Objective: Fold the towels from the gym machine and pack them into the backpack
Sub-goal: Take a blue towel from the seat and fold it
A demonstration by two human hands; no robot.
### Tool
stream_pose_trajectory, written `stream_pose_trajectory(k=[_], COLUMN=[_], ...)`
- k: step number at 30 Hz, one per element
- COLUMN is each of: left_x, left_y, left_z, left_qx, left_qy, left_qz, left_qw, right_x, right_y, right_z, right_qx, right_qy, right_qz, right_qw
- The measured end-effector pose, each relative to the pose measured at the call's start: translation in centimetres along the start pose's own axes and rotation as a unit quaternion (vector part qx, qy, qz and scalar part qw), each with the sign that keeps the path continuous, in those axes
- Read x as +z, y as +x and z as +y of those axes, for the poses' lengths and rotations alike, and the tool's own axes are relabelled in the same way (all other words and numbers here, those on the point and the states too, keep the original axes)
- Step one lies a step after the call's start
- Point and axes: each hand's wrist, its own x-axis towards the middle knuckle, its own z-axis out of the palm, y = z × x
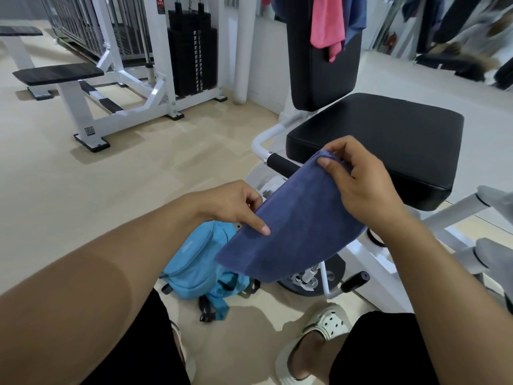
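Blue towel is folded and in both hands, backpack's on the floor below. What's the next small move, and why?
Probably lower the blue towel toward the light blue backpack on the floor. The towel already looks folded, the right hand pinching its upper corner and the left hand holding its near edge. Whether the backpack is open cannot be told; a pink towel still hangs on the machine.

Both bare forearms reach forward and low in front of the body. The left hand [236,207] holds the near edge of a folded blue-purple cloth towel [294,226], thumb laid on top. The right hand [358,179] sits higher and farther out, fingers curled, pinching the towel's top corner
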Motion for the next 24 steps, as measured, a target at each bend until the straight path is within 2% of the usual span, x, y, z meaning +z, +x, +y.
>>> stream_pose_trajectory(k=[6,14,24], left_x=[0.4,-1.3,-4.9], left_y=[1.1,0.2,-2.2], left_z=[-0.9,-1.7,-5.0], left_qx=[-0.005,-0.123,-0.104], left_qy=[-0.036,-0.035,-0.118], left_qz=[-0.035,-0.075,0.032], left_qw=[0.999,0.989,0.987], right_x=[-1.5,-2.2,-1.7], right_y=[0.2,0.2,0.5], right_z=[2.2,3.8,3.0], right_qx=[0.046,0.080,0.099], right_qy=[0.000,-0.001,0.031], right_qz=[0.041,0.082,0.118], right_qw=[0.998,0.993,0.988])
